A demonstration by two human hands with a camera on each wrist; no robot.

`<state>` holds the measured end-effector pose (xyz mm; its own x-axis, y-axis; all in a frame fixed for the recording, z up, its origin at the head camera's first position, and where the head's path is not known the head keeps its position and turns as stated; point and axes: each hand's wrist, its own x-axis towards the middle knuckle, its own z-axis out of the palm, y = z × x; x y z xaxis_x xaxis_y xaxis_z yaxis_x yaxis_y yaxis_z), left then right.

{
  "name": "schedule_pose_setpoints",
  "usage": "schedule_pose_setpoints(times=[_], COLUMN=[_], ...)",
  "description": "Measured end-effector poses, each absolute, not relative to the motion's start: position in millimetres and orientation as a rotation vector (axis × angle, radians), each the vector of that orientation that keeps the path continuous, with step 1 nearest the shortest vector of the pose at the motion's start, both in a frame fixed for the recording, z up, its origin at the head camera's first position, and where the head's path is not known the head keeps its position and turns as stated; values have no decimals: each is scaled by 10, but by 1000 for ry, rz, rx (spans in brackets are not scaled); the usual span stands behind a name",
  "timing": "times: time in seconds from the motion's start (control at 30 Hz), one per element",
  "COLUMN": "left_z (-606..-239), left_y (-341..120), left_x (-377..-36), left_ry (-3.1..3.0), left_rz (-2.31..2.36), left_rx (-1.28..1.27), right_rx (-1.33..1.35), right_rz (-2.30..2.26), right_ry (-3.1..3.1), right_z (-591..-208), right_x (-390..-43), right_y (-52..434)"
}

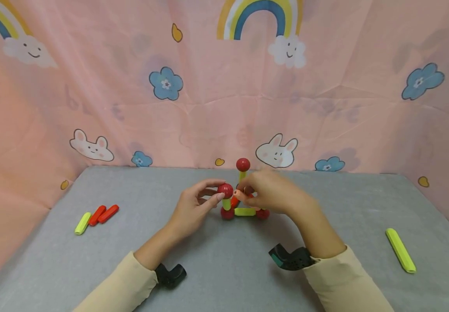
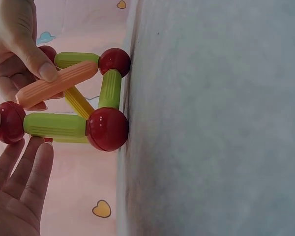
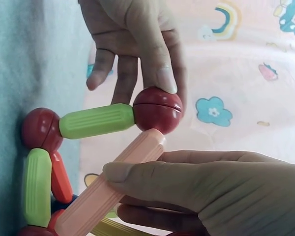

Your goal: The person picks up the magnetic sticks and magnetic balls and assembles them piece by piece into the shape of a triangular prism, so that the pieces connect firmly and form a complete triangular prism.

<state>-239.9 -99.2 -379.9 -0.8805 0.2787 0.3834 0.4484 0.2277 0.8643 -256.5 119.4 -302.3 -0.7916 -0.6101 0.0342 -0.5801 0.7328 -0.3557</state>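
Observation:
At the middle of the table stands a frame of red balls joined by ridged building rods. My left hand [image 1: 193,203] pinches the upper red ball [image 1: 225,190] between thumb and index finger, its other fingers loose. That ball tops an upright green rod [image 3: 97,120], which rises from a lower red ball [image 1: 227,213]. Between the thumb and fingers of my right hand [image 1: 272,190] is a salmon-orange rod [image 3: 88,201], held slantwise, one end right at the upper ball. In the head view this hand hides part of the frame.
Behind, another red ball [image 1: 243,164] tops an upright rod. A green rod [image 1: 245,212] lies along the frame's front base. Loose at left are a yellow-green rod [image 1: 82,223] and two red rods [image 1: 108,214]; a longer yellow-green rod [image 1: 401,250] lies far right. A pink curtain [image 1: 208,125] hangs behind.

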Motion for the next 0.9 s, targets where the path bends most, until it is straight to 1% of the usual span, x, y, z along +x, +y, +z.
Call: schedule_pose_setpoints(times=[0.63, 0.9], left_z=[-3793, -3793], left_y=[-954, -941], left_x=[-2359, -2345], left_ry=[-2338, -2380], left_rz=[-1681, -1629], left_rx=[-760, -750], right_rx=[-960, -947], right_rz=[-379, -394], right_ry=[2947, 2941], right_z=[-3078, -3075], right_x=[-2535, -2536], right_y=[1121, 1132])
